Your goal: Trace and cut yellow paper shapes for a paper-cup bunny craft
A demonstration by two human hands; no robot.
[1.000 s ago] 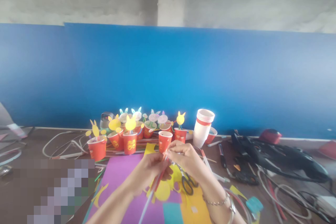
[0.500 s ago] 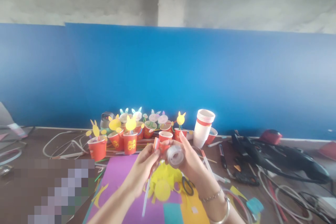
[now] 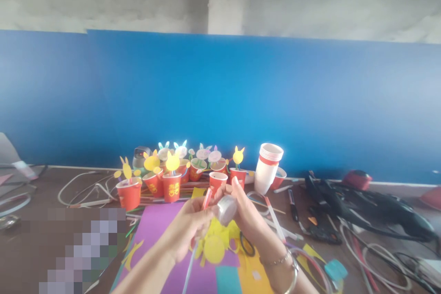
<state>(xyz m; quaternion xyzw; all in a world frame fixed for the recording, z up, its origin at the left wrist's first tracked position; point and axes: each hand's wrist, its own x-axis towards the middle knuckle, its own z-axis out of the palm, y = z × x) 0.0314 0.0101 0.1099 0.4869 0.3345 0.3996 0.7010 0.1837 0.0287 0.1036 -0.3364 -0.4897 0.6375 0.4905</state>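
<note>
In the middle of the view, my left hand (image 3: pixel 184 229) is closed round a thin straw (image 3: pixel 189 266). Its red end sticks up above the fingers and its pale clear length slants down below them. My right hand (image 3: pixel 245 213) grips a roll of clear tape (image 3: pixel 227 210), turned partly edge-on. The two hands nearly meet at the roll; whether a strip of tape runs to the straw I cannot tell. Beneath them lie yellow paper cutouts (image 3: pixel 214 249) on a purple sheet (image 3: pixel 155 220), with dark-handled scissors (image 3: pixel 248 244) beside my right wrist.
Behind the hands stand several red paper cups (image 3: pixel 128 194), most holding rabbit-shaped paper figures (image 3: pixel 172 161). A stack of white cups (image 3: pixel 265 174) stands right of them. A black bag (image 3: pixel 372 209), cables (image 3: pixel 379 257) and a marker (image 3: pixel 292 204) lie at the right. A blue panel (image 3: pixel 220 101) rises behind.
The tape roll has turned from showing its open face to a more edge-on view. My left hand has come closer to it, and the straw's upper end has shifted slightly right and down.
</note>
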